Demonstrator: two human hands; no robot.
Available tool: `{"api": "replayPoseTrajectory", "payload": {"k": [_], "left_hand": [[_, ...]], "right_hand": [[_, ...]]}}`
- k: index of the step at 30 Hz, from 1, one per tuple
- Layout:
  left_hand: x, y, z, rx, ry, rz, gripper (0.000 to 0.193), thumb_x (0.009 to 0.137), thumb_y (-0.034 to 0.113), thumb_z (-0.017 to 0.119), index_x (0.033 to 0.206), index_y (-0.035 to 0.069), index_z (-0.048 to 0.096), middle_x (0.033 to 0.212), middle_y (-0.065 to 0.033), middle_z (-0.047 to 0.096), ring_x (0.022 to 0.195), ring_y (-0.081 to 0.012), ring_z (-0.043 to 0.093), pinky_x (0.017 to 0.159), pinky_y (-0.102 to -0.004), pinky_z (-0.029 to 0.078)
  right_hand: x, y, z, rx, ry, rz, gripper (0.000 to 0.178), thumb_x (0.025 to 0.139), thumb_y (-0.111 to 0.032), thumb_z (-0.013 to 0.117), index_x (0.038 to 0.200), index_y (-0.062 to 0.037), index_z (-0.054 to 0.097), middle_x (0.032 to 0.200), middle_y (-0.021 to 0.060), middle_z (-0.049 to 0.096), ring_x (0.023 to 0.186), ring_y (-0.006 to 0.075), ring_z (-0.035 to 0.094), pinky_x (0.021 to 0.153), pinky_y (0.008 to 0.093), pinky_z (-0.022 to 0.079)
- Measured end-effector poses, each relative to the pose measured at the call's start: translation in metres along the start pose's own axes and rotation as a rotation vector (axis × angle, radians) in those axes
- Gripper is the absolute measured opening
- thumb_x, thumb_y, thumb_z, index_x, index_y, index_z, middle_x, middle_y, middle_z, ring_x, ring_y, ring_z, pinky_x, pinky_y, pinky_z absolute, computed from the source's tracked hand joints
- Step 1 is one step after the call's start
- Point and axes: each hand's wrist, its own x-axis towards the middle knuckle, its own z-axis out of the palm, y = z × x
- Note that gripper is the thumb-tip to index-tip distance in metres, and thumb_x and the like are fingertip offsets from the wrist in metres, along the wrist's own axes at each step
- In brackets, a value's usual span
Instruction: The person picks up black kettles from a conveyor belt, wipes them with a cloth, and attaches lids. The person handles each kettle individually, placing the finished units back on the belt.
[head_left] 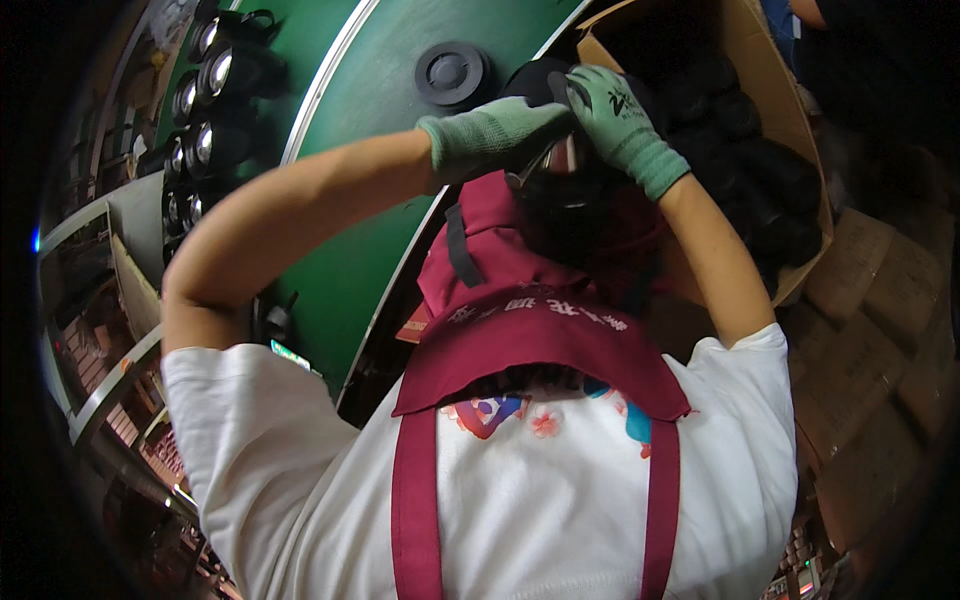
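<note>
Both my hands wear light green knitted gloves and meet in front of my apron. Between them is a black rounded vessel (567,205) with a shiny metal part; its exact kind is not clear. My left hand (497,135) is closed at its left side, with the fingertips mostly hidden. From the upper right, my right hand (617,125) is closed on its dark upper edge. A flat black round part (451,74) with a raised centre lies on the green work surface (345,215), just beyond my left hand.
Several black vessels with shiny metal faces (215,75) stand in rows at the far left. To the right, an open cardboard box (775,85) holds several black items (765,190). Closed cartons (850,260) lie beyond it. A metal frame (110,385) stands at the left.
</note>
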Motion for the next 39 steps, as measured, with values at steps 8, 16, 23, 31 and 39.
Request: {"api": "replayPoseTrajectory", "payload": {"k": [8,16,23,31,39], "left_hand": [[-0.017,0.014,0.025,0.484,0.207,0.126,0.066,0.071,0.049,0.083,0.114,0.001,0.066,0.104,-0.0228,0.070,0.097,-0.0349,0.070,0.083,-0.0419,0.055],[0.014,-0.017,-0.005,0.758,0.020,0.734,0.062,0.073,0.039,0.081,0.120,0.006,0.058,0.111,-0.0162,0.064,0.101,-0.0391,0.065,0.084,-0.0476,0.053],[0.014,0.010,-0.003,0.747,-0.076,0.588,0.062,0.070,0.038,0.083,0.118,0.009,0.058,0.108,-0.0172,0.065,0.101,-0.0383,0.066,0.085,-0.0476,0.053],[0.027,-0.023,-0.014,0.409,-0.235,0.718,0.055,0.075,0.016,0.073,0.126,0.006,0.055,0.111,-0.0189,0.063,0.105,-0.0417,0.062,0.088,-0.0468,0.051],[0.103,-0.011,-0.001,0.987,-0.102,1.299,0.043,0.078,0.031,0.069,0.118,0.014,0.066,0.122,-0.0077,0.061,0.112,-0.0264,0.061,0.090,-0.0427,0.052]], "right_hand": [[0.012,-0.030,-0.022,-0.151,-0.271,0.142,0.028,0.097,-0.029,0.052,0.104,-0.0096,0.070,0.100,0.0088,0.069,0.100,0.0274,0.063,0.089,0.0443,0.046],[-0.036,-0.036,-0.091,0.063,-0.323,0.222,0.037,0.087,-0.045,0.068,0.098,-0.0092,0.069,0.088,0.0108,0.071,0.083,0.0333,0.069,0.072,0.0434,0.052],[0.065,0.026,-0.084,0.670,-1.830,0.731,0.026,0.089,-0.026,0.077,0.101,-0.0040,0.073,0.088,0.0099,0.075,0.073,0.0166,0.071,0.063,0.0289,0.057],[0.034,0.000,-0.077,1.060,-1.659,0.976,0.016,0.093,-0.022,0.066,0.086,-0.0081,0.068,0.060,-0.0025,0.051,0.045,0.0059,0.046,0.038,0.0207,0.031],[-0.005,-0.063,-0.100,1.434,-0.994,1.728,0.011,0.091,-0.025,0.065,0.091,-0.0151,0.063,0.057,-0.0029,0.046,0.043,0.0083,0.041,0.038,0.0243,0.026]]}}
